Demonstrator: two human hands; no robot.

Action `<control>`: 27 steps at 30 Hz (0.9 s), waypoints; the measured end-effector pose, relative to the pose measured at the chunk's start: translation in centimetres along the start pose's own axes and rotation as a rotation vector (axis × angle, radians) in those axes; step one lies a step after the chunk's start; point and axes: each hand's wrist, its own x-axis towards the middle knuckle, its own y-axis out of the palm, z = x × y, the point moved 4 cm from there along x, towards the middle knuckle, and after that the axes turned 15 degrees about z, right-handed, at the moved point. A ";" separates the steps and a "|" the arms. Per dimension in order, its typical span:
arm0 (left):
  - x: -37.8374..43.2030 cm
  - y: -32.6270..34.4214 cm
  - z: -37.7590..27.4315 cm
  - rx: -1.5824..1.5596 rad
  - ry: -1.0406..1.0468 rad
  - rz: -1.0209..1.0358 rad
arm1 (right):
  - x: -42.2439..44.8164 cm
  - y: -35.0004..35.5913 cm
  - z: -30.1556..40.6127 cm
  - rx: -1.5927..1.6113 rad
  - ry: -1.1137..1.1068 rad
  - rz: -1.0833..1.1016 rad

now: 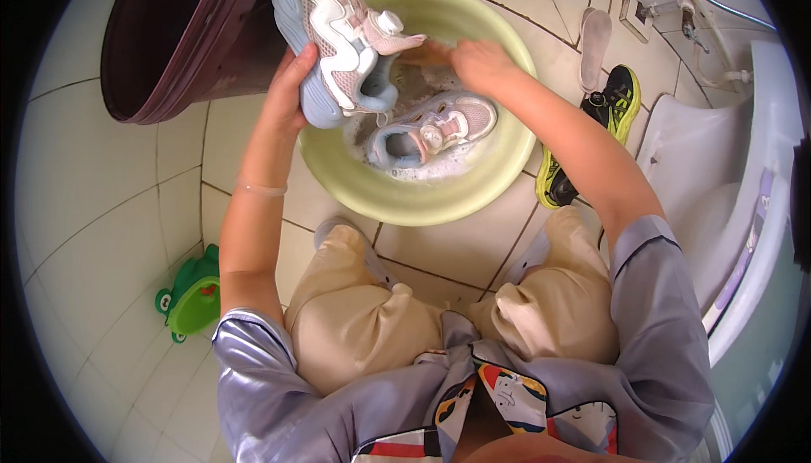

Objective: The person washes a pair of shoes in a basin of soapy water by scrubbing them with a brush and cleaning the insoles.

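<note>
My left hand [293,86] grips the heel end of a pink, white and light blue sneaker [339,38], raised over the left rim of a pale green plastic basin [437,206]. Its toe end runs out of the top of the view. A matching sneaker [447,127] lies in the basin in sudsy water [431,174], with its toe to the right. My right hand [475,64] is over the far right part of the basin, close to the raised shoe's tongue. Its fingers are blurred and partly hidden, so whether they hold anything cannot be told.
A dark maroon bucket [184,38] leans at the upper left. Black and yellow sneakers [618,105] and an insole [595,48] lie right of the basin, near a white squat toilet [690,140]. A green frog-shaped container [193,304] is by the left wall. A metal tap [690,29] is at upper right.
</note>
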 end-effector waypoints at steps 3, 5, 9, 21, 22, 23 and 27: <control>0.7 0.9 1.4 -0.254 -0.048 0.056 | -0.9 2.5 0.5 -0.017 -0.134 0.257; 0.7 0.1 2.2 -0.380 -0.071 0.203 | -4.8 0.5 2.1 0.099 -0.152 0.310; 2.8 0.8 3.5 -0.392 -0.105 0.243 | -13.6 -4.5 -2.5 0.477 -0.185 0.153; 3.8 7.4 6.7 -0.380 -0.183 0.106 | -9.8 -6.3 1.0 1.014 -0.240 -0.362; 3.8 8.9 7.1 -0.448 -0.168 0.123 | -8.7 -6.0 1.5 1.012 -0.243 -0.361; 4.3 9.2 7.4 -0.456 -0.107 0.165 | -7.8 -5.7 1.4 1.043 -0.126 -0.380; 4.8 8.9 5.7 -0.311 -0.075 0.106 | -6.5 -6.0 0.5 1.038 -0.096 -0.402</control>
